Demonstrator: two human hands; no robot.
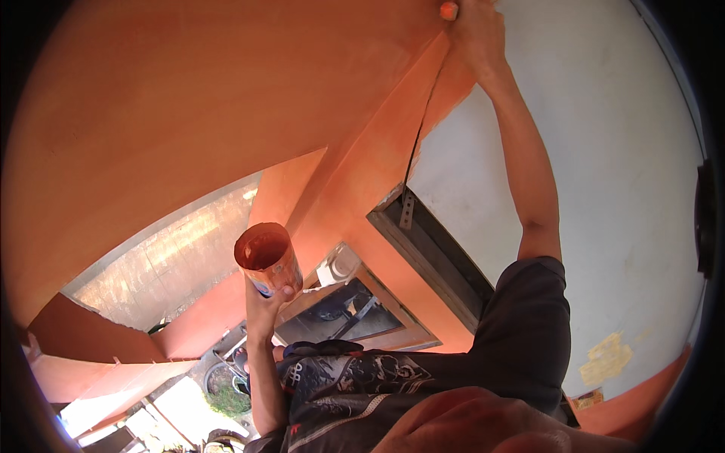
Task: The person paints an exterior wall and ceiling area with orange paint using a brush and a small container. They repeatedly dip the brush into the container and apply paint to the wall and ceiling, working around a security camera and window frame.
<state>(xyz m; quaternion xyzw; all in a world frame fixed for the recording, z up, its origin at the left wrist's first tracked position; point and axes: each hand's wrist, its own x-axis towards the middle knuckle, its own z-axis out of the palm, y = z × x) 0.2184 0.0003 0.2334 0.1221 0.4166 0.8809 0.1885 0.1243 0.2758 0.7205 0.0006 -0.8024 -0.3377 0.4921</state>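
My left hand (271,308) is wrapped round the lower part of a paint-stained can (269,257), whose open mouth shows reddish-orange paint inside. My right hand (476,34) is raised to the top edge of the view, its fingers closed round the orange-stained end of a handle (448,11); the rest of that tool is hidden. It is held against the wall, near where an orange painted area (362,153) meets a pale whitish area (612,141) along an uneven edge.
A dark cable (423,119) runs down the wall to a perforated metal strip (406,212) at a dark wooden frame (436,255). Below is a wood-framed window (345,317) with a white fixture (340,265) beside it. A large orange surface (198,102) spans the upper left.
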